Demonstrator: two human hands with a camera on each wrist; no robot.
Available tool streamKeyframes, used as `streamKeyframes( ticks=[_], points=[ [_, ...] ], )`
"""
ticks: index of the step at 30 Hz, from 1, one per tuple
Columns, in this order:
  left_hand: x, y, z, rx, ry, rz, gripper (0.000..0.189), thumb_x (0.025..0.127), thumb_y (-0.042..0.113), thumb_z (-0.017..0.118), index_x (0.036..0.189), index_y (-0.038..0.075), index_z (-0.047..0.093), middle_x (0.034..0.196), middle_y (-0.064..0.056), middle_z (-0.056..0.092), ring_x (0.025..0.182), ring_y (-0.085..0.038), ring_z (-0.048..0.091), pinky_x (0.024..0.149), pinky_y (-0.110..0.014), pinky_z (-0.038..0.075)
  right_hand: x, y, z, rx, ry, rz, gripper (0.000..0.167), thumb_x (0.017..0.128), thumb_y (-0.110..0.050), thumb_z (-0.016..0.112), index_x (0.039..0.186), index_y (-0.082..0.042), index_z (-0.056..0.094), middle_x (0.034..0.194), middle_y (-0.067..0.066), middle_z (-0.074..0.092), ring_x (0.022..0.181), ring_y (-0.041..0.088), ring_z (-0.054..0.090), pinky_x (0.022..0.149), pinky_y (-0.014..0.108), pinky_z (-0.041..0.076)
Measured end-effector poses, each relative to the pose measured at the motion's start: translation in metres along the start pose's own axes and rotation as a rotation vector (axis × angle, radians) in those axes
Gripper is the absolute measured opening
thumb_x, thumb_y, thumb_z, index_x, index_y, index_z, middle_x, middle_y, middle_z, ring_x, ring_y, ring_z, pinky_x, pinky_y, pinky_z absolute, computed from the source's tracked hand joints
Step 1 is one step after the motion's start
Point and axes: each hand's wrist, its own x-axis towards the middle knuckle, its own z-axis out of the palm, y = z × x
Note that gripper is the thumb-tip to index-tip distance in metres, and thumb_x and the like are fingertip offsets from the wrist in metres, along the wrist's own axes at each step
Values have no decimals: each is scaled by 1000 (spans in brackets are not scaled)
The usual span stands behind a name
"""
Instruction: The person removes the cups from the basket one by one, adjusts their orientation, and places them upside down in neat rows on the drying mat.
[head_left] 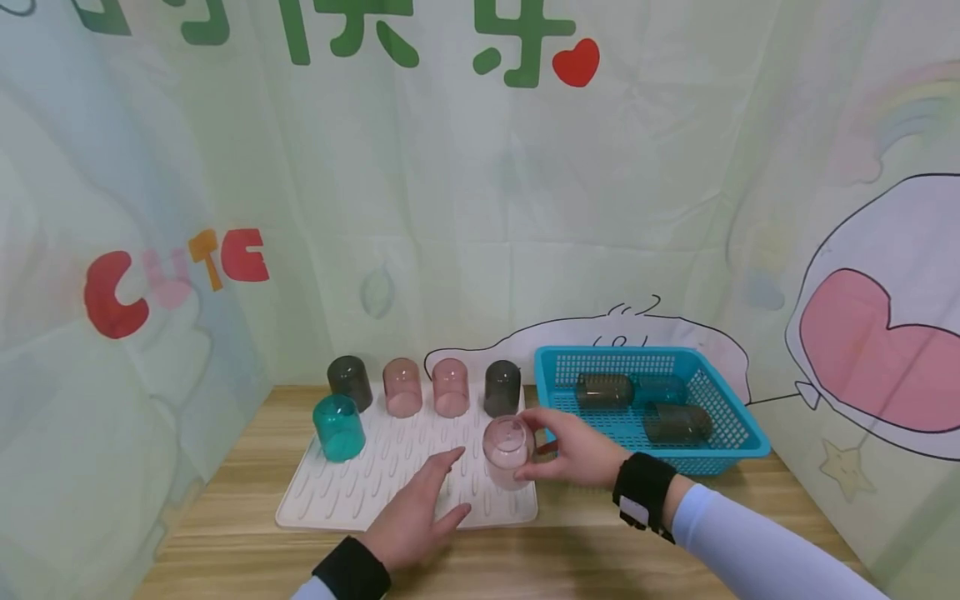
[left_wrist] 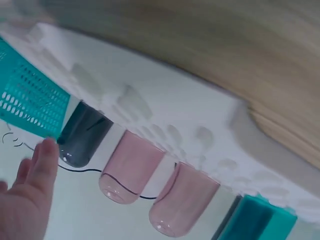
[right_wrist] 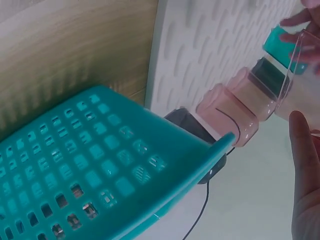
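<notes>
My right hand (head_left: pixel 581 450) grips a clear pink cup (head_left: pixel 504 458) between thumb and fingers, over the right front part of a white ribbed drying mat (head_left: pixel 405 492). In the right wrist view the same pink cup (right_wrist: pixel 290 100) shows at the right edge. My left hand (head_left: pixel 416 517) hovers over the mat's front edge, fingers spread and holding nothing. Upside down along the back of the mat stand a dark grey cup (head_left: pixel 350 383), two pink cups (head_left: pixel 402 387) and another dark grey cup (head_left: pixel 502 388). A teal cup (head_left: pixel 339 429) stands at the left, in front of the first grey one.
To the right of the mat a blue plastic basket (head_left: pixel 738 421) holds two dark cups (head_left: pixel 678 423) and a blue cup (head_left: pixel 660 389), all on their sides. Everything stands on a wooden table (head_left: pixel 600 550), with a printed curtain (head_left: pixel 450 183) behind it.
</notes>
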Motion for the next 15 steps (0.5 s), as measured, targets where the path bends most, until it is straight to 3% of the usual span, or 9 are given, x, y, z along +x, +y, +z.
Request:
streamKeyframes(
  ticks=[4, 8, 11, 15],
  points=[
    [2, 11, -2, -127, 82, 6, 85, 90, 39, 77, 157, 28, 25, 150, -5, 46, 132, -28, 56, 103, -49, 54, 0, -1, 2, 43, -13, 8, 74, 82, -43, 84, 142, -16, 52, 130, 0, 61, 120, 22, 56, 96, 43, 59],
    [5, 22, -5, -240, 118, 14, 91, 87, 38, 81, 157, 34, 24, 154, 1, 41, 134, -24, 54, 105, -48, 53, 0, 0, 6, 54, -20, 0, 72, 83, -44, 83, 142, -17, 52, 130, -1, 61, 120, 21, 56, 96, 41, 60],
    [7, 30, -7, -289, 127, 32, 93, 85, 39, 83, 157, 36, 24, 156, 6, 39, 136, -20, 53, 107, -46, 51, -1, 0, 8, 70, -23, -5, 71, 83, -43, 83, 142, -17, 53, 129, -1, 62, 120, 22, 57, 95, 43, 60],
    [8, 38, -9, -282, 128, 77, 94, 83, 43, 83, 157, 40, 24, 154, 7, 40, 135, -17, 53, 108, -45, 51, -1, -2, 10, 84, -30, 2, 70, 83, -42, 83, 142, -17, 53, 129, 0, 62, 119, 22, 58, 93, 39, 61]
  ],
)
